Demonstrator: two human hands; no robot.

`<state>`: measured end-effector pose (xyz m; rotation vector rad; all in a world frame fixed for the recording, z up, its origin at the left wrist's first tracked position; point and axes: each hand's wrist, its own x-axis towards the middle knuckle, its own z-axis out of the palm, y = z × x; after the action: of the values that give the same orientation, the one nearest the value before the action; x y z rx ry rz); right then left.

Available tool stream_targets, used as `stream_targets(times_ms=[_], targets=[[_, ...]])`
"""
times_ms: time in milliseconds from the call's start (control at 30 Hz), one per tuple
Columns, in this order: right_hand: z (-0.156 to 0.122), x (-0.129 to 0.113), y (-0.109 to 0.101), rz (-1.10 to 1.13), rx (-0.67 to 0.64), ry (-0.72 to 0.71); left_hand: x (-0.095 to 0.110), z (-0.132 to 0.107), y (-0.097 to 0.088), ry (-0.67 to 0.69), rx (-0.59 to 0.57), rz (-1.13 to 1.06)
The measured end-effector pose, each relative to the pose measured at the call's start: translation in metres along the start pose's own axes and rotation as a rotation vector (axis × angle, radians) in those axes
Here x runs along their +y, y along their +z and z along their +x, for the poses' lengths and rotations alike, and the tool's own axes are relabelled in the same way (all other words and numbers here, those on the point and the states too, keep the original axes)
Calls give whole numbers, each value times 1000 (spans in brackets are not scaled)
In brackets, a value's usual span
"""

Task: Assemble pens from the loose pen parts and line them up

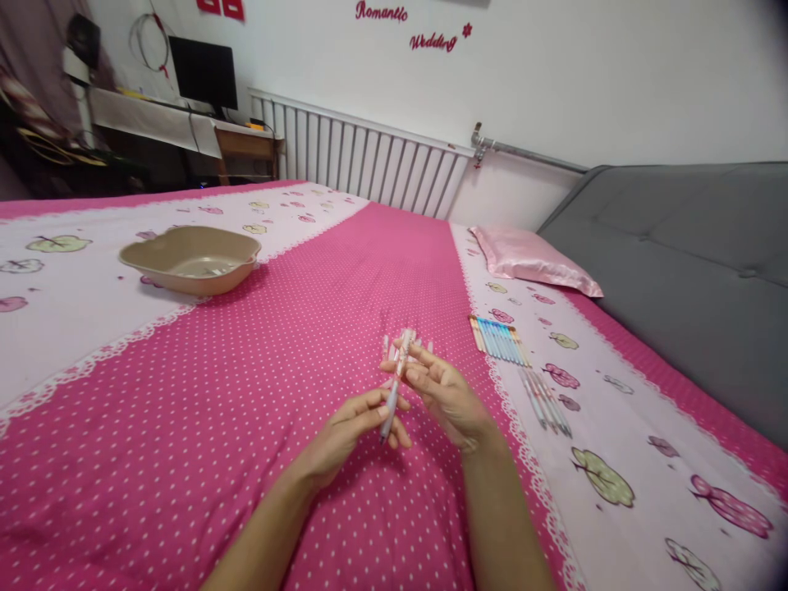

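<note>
Both my hands hold one slim pen [392, 397], white and pink with a grey grip, slanting with its tip down toward me. My left hand [360, 419] pinches the lower part near the tip. Around the upper end, the fingers of my right hand [444, 394] are closed. Behind my right fingers several pale pink pens [386, 345] lie on the bedspread, partly hidden. To the right, a row of blue and tan pens [500, 340] lies side by side. Nearer to me, several whitish pens [546, 402] form another row.
A beige plastic basin [190, 261] stands at the left on the pink bedspread [246, 394], with small items inside that I cannot make out. A pink pillow [533, 258] rests by the grey headboard [683, 246]. A radiator [363, 156] and a desk with a monitor [203, 72] are beyond.
</note>
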<state>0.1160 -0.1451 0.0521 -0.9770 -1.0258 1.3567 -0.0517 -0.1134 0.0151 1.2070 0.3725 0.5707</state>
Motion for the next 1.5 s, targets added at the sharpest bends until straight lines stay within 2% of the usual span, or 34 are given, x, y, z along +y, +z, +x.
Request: stream_targets(times_ms=[367, 500, 733, 1067, 1167, 1267, 1433, 1500], targets=[[2, 5, 2, -51, 109, 10, 1, 0, 2, -10, -17, 19], [1, 3, 3, -26, 79, 3, 1, 0, 2, -7, -14, 9], [0, 1, 0, 44, -50, 40, 1, 0, 1, 5, -19, -14], [3, 6, 3, -23, 104, 36, 1, 0, 2, 3, -33, 20], [3, 6, 6, -41, 107, 27, 2, 0, 2, 10, -33, 15], [2, 4, 6, 1, 77, 12, 2, 0, 2, 11, -26, 2], [-1, 0, 1, 62, -49, 44, 1, 0, 1, 9, -16, -15], [0, 1, 0, 57, -55, 55, 1, 0, 1, 8, -15, -10]])
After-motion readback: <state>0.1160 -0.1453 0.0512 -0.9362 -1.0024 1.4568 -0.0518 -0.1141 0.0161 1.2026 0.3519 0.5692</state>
